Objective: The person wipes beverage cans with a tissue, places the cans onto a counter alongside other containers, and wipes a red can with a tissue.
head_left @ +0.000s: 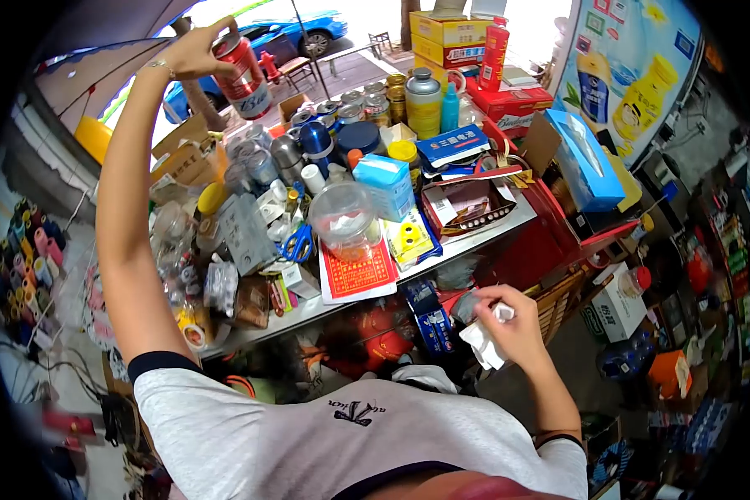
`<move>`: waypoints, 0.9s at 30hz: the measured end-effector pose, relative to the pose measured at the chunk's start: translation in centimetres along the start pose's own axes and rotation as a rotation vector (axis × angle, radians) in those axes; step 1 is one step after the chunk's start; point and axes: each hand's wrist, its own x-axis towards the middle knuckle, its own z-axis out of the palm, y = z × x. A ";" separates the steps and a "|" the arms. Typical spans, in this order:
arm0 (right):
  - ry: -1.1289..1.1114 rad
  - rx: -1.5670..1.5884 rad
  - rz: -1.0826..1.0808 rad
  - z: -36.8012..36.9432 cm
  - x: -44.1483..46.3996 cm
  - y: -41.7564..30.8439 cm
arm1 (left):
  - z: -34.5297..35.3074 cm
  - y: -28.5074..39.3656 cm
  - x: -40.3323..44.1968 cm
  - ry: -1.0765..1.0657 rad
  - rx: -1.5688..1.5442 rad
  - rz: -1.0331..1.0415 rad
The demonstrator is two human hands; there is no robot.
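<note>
My left hand [196, 57] is raised at the upper left, its fingers closed around the upper part of a red can [244, 82] above the back of the crowded table. Near the table's front edge, at the right, my right hand [508, 327] is closed on a crumpled white tissue [483, 343], part of which hangs below the fingers. A clear round jar [342, 218] stands on a red printed sheet [358, 272]. Blue scissors [297, 244] lie left of the jar, and a light blue carton [385, 185] stands right of it.
Bottles and cans fill the back of the table [508, 223]. An open patterned box [468, 202] sits near its right front. Further right are a blue tissue box [586, 158] and a white carton [615, 305]. Thread spools [43, 242] are at the far left.
</note>
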 end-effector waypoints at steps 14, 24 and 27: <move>0.017 -0.215 -0.091 -1.8 -4.7 -1.0 | 7.0 31.6 -13.7 0.058 -0.481 0.608; 0.355 -0.023 0.133 -3.4 -15.1 10.6 | 18.5 47.7 -17.4 -0.125 -0.830 0.528; 0.367 0.123 0.310 -2.5 -17.9 12.9 | 22.9 50.6 -20.1 -0.245 -1.104 0.264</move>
